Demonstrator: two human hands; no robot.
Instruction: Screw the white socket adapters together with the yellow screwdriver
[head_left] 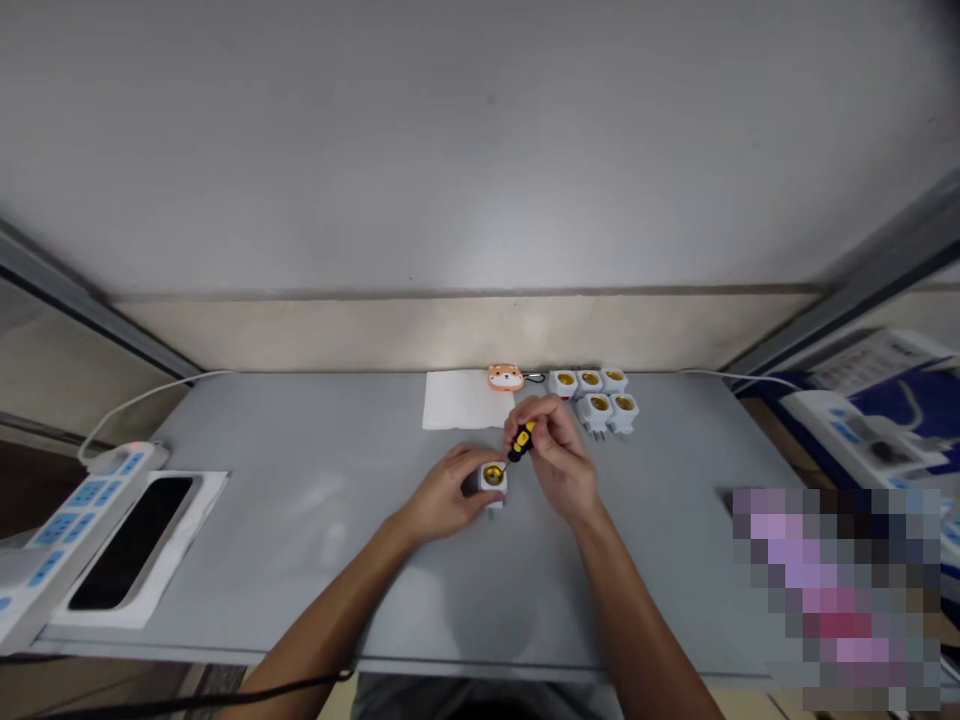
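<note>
My left hand (450,492) grips a white plug-in lamp socket (493,488) from its left side, fingers above and thumb below, on the grey table. The socket's round brass-coloured opening faces up towards me. A black and yellow screwdriver (523,440) is held in my right hand (559,455), with its shaft slanting down to the left. The tip reaches the socket's upper right corner; whether it touches a screw is too small to tell. Beyond my right hand stand several similar white lamp sockets (598,408) in two rows.
A white paper sheet (457,400) and an orange animal-face case (505,377) with a carabiner lie by the wall. At left are a phone (135,540) on white paper and a power strip (82,520). Another power strip (855,430) is at right, above a pixelated area.
</note>
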